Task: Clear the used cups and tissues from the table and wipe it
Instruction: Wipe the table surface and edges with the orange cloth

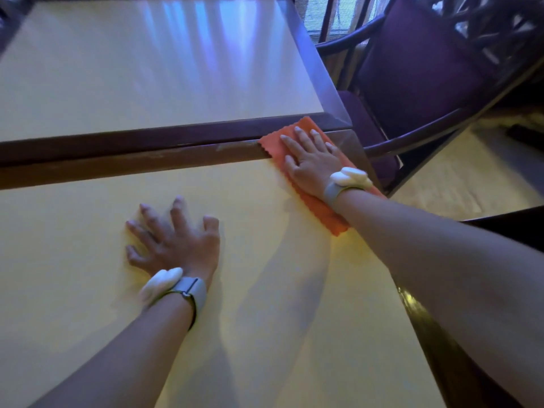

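Yellow table [265, 290] under flat orange zigzag-edged cloth [312, 198].

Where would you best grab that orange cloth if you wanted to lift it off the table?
Probably by the near corner of the orange cloth, coming from the person's side. The cloth lies flat, and the right hand presses its middle with spread fingers, so only the edges are free. That corner juts past the wrist onto bare table; pinching it from above looks easiest. The left hand rests empty nearby.
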The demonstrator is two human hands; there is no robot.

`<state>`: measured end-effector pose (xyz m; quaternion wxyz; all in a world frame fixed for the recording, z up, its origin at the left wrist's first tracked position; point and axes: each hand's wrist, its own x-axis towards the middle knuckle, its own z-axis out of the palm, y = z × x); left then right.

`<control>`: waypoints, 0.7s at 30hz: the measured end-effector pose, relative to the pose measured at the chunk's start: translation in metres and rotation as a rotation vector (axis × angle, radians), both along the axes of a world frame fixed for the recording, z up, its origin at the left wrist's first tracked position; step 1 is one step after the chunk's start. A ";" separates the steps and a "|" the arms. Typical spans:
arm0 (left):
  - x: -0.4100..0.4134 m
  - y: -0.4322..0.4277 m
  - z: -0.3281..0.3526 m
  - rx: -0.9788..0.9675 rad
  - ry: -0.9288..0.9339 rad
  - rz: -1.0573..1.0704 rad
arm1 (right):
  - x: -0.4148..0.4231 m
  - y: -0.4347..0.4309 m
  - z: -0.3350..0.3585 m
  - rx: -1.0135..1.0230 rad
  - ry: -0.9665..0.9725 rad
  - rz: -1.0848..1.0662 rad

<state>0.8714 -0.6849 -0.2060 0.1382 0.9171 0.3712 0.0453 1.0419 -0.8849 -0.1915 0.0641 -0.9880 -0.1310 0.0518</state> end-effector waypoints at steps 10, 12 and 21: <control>0.001 -0.001 -0.001 0.011 -0.030 -0.002 | 0.016 -0.033 -0.002 0.062 -0.025 -0.434; 0.001 -0.001 -0.002 0.009 -0.041 -0.003 | 0.012 -0.033 -0.004 0.085 -0.027 -0.508; -0.001 -0.001 -0.004 0.017 -0.068 -0.014 | 0.019 -0.053 0.004 0.094 -0.019 -0.382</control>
